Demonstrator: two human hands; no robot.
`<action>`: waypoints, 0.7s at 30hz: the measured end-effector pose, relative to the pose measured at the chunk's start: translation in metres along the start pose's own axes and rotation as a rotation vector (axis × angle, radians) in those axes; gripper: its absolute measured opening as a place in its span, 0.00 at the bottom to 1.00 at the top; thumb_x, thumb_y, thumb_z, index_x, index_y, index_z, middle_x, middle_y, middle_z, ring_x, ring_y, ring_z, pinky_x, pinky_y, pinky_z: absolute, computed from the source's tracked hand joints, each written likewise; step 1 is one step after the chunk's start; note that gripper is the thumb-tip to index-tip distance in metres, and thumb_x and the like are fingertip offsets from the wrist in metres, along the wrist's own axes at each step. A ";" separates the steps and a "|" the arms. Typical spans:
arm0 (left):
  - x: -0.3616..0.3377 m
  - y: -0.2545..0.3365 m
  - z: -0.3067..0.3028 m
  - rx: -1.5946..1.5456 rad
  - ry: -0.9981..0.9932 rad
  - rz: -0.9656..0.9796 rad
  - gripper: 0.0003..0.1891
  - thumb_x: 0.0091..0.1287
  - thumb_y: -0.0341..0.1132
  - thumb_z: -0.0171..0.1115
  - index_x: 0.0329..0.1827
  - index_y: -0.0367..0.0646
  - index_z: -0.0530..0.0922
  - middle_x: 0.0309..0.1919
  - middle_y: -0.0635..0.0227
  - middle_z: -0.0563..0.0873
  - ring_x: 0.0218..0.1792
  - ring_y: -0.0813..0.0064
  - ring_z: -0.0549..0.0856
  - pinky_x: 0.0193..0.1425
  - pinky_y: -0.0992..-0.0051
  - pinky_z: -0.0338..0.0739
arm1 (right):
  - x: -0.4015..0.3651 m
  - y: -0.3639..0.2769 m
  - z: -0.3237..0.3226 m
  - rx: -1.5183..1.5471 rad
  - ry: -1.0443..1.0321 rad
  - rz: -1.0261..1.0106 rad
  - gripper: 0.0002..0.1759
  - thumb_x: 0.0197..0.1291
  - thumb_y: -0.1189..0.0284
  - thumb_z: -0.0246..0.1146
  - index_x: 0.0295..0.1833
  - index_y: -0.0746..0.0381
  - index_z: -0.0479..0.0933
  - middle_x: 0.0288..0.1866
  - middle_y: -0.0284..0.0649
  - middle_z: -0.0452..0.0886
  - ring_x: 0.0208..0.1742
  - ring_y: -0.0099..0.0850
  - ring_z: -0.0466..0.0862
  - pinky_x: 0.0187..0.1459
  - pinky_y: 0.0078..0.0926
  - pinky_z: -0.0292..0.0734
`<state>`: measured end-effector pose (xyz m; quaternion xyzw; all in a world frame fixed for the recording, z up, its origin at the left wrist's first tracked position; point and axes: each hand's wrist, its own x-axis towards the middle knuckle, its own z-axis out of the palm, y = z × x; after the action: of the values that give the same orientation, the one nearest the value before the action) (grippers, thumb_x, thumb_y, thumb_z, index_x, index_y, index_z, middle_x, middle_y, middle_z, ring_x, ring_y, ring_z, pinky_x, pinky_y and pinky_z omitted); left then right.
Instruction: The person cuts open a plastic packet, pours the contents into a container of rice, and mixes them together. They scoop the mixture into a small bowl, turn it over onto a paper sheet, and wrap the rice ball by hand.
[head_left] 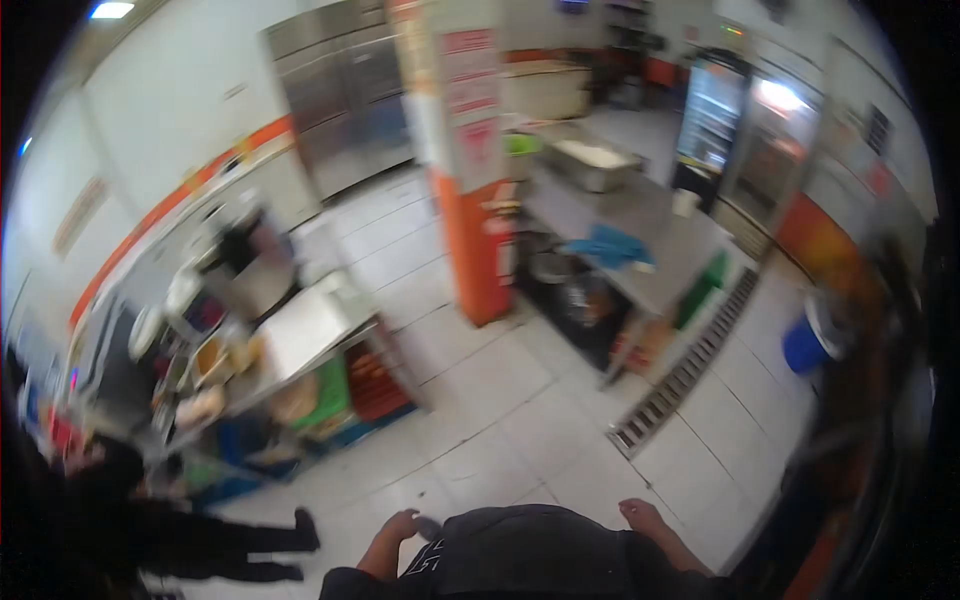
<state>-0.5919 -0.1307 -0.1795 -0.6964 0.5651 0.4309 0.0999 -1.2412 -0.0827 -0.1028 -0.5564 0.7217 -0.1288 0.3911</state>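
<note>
My left hand [403, 524] hangs low at my left side, its fingers curled in. A dark grey rounded thing [428, 527] shows right beside it; whether the hand holds it, I cannot make out. On the other side of my dark top, my right hand [642, 515] hangs with loosely bent fingers, nothing visible in it. Both hands are over the tiled floor [500, 440], away from the tables.
A person in dark clothes [110, 500] stands at left, near a cluttered worktable [310, 325]. Ahead rises an orange-and-white pillar [470, 250]. Right of it, a steel table [665, 225] bears a blue cloth [612, 246]. A floor drain [690, 360] and blue bucket [805, 345] lie farther right.
</note>
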 end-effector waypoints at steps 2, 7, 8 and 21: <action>0.019 0.066 0.004 0.128 -0.158 0.025 0.33 0.74 0.66 0.54 0.67 0.50 0.82 0.64 0.51 0.85 0.67 0.50 0.82 0.72 0.58 0.75 | -0.022 0.040 -0.044 0.042 0.184 0.065 0.16 0.74 0.61 0.63 0.56 0.60 0.86 0.55 0.47 0.89 0.52 0.39 0.89 0.56 0.35 0.84; 0.031 0.217 -0.003 0.402 -0.349 0.017 0.36 0.76 0.70 0.44 0.56 0.52 0.90 0.62 0.46 0.85 0.67 0.46 0.81 0.75 0.56 0.71 | -0.019 0.097 -0.150 0.334 0.451 0.130 0.13 0.72 0.64 0.65 0.52 0.61 0.87 0.49 0.49 0.87 0.49 0.40 0.88 0.56 0.36 0.84; 0.035 0.241 -0.006 0.430 -0.319 0.005 0.37 0.76 0.71 0.42 0.53 0.53 0.92 0.61 0.45 0.85 0.67 0.45 0.81 0.75 0.56 0.71 | -0.010 0.111 -0.169 0.395 0.457 0.126 0.12 0.71 0.66 0.65 0.51 0.62 0.87 0.49 0.49 0.86 0.49 0.40 0.88 0.56 0.36 0.83; 0.279 0.625 -0.010 0.290 -0.578 0.307 0.32 0.69 0.57 0.65 0.67 0.43 0.82 0.51 0.50 0.91 0.58 0.53 0.87 0.66 0.56 0.78 | 0.065 0.353 -0.338 0.193 0.190 0.384 0.32 0.71 0.51 0.61 0.73 0.57 0.75 0.79 0.57 0.69 0.77 0.51 0.71 0.77 0.42 0.67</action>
<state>-1.1350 -0.5461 -0.1548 -0.4316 0.6666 0.5354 0.2874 -1.7333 -0.1034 -0.1260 -0.3540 0.8323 -0.1724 0.3901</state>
